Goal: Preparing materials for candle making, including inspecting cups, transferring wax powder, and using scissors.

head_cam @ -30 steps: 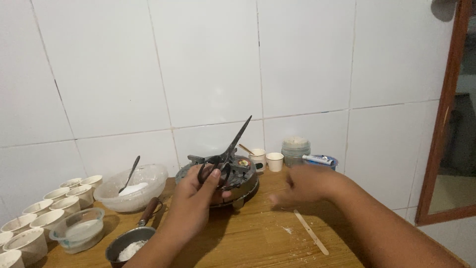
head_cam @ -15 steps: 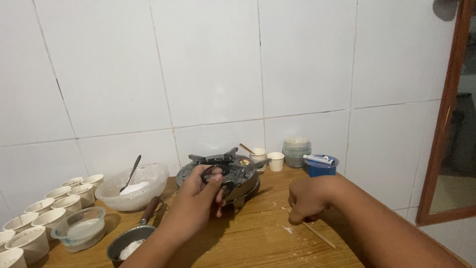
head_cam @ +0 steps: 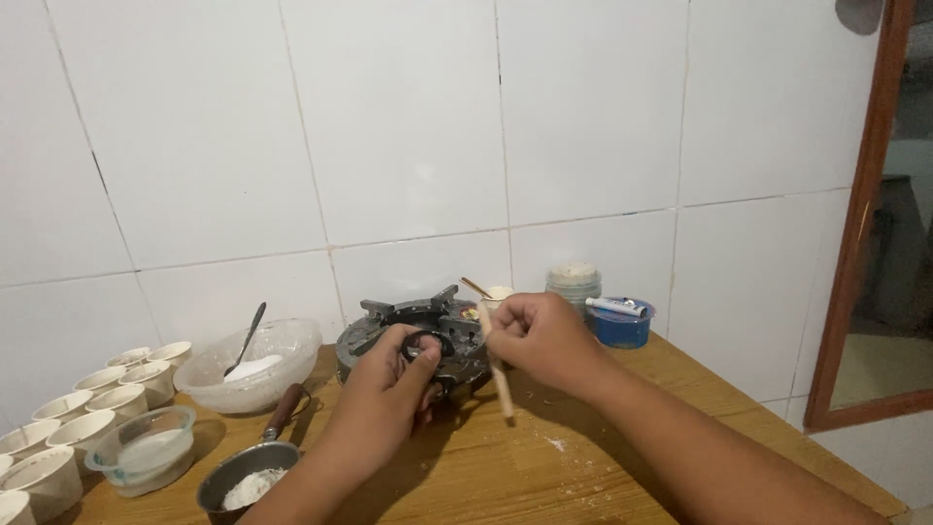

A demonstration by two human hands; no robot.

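- Holding a pair of dark metal scissors by the finger loops, the left hand sits left of centre over the light wooden table; thumb and fingers are curled through and around the loops, clamped on the tool rather than spread.
- Blade position cannot be told: the blades lie against the round grey metal burner stand behind the hand and merge with it.
- Lying just right of the scissors, the thin pale wooden stick is pinched near its upper end by the right hand, fingers pressed together round it in a loose fist.
- Long axis of the stick runs steeply, upper end near the burner rim, lower end pointing down toward the table and slightly right; it hangs clear of the table surface.
- Relation of note: the stick stands immediately to the right of the scissor loops, near but not visibly touching them. The left hand is the nearer to the scissors, the right the nearer to the stick; the two hands are close together, apart by a narrow gap.
- Surroundings, left to right: small white cups in rows, a clear bowl of white powder with a spoon, a small dark pan of white powder, a blue tub by the tiled wall.
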